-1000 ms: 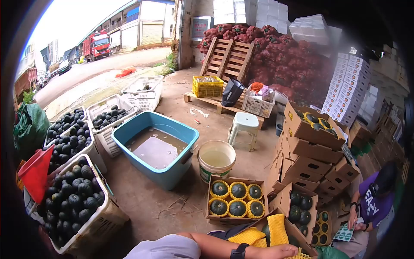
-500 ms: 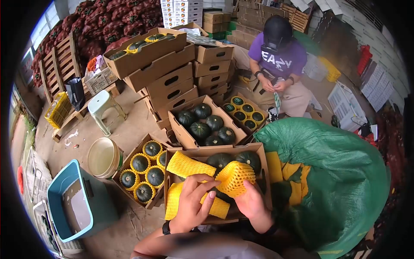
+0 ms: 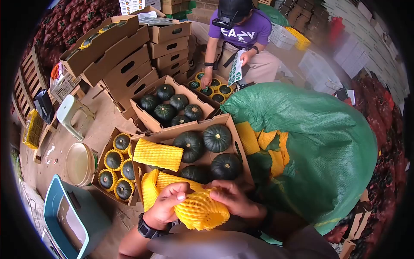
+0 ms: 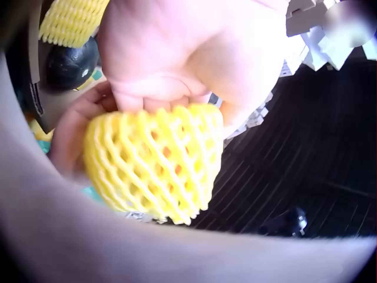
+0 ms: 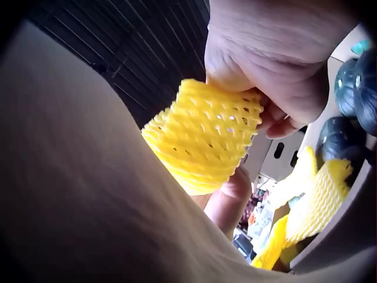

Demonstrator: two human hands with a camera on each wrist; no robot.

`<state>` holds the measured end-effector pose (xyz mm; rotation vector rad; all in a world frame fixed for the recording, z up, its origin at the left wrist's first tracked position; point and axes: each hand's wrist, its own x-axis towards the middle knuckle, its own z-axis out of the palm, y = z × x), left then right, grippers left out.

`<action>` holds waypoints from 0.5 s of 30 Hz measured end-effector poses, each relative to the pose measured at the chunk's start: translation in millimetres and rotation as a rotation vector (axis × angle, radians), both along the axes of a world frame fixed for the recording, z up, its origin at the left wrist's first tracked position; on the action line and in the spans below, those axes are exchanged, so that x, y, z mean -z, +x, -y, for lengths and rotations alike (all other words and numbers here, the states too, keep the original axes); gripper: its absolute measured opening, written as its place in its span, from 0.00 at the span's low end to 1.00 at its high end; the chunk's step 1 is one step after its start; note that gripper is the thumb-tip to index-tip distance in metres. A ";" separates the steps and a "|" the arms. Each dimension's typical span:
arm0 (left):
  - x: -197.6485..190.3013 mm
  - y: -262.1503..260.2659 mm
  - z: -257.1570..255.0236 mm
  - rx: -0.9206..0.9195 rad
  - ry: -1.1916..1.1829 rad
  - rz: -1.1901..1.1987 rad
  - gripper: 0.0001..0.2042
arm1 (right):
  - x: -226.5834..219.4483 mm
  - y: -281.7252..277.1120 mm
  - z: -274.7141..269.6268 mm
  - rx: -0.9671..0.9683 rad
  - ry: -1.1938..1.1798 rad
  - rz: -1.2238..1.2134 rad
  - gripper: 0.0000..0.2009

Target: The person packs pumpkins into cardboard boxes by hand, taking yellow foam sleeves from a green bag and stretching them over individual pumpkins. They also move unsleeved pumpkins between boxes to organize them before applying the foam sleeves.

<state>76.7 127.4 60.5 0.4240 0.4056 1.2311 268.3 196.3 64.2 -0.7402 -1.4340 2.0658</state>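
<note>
Both hands hold a yellow foam net sleeve (image 3: 202,211) low in front of my body. The left hand (image 3: 167,205) pinches one side of its upper edge, and the right hand (image 3: 238,200) pinches the other. Opened out round, the sleeve shows its mesh wall in the left wrist view, where the left hand (image 4: 188,53) is above it. The right hand (image 5: 271,56) grips its rim in the right wrist view. Just beyond the hands, a cardboard box (image 3: 243,157) holds several dark green pumpkins (image 3: 226,166) and flat yellow foam sleeves (image 3: 158,154).
A green sack (image 3: 319,142) with yellow sleeves inside stands at the right. To the left sit a box of netted pumpkins (image 3: 113,159), a bucket (image 3: 79,164) and a blue tub (image 3: 82,220). Behind, a seated person (image 3: 241,34) holds a label sheet (image 3: 236,69) beside stacked boxes (image 3: 129,69).
The head view has swung right from the street side. The left hand has come onto the sleeve's edge, and both hands have drawn it closer. The seated person has reached down to a pumpkin box.
</note>
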 end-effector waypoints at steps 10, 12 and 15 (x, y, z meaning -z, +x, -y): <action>24.4 30.4 -107.4 0.123 0.262 -1.615 0.23 | -4.4 65.9 -8.8 0.092 -0.183 0.436 0.42; 57.4 50.8 -135.0 0.314 0.055 -1.556 0.21 | 22.6 64.6 -29.9 0.104 -0.475 0.356 0.47; 53.7 58.9 -138.8 0.176 0.031 -1.656 0.20 | 60.5 41.1 -59.2 0.358 -0.670 0.143 0.43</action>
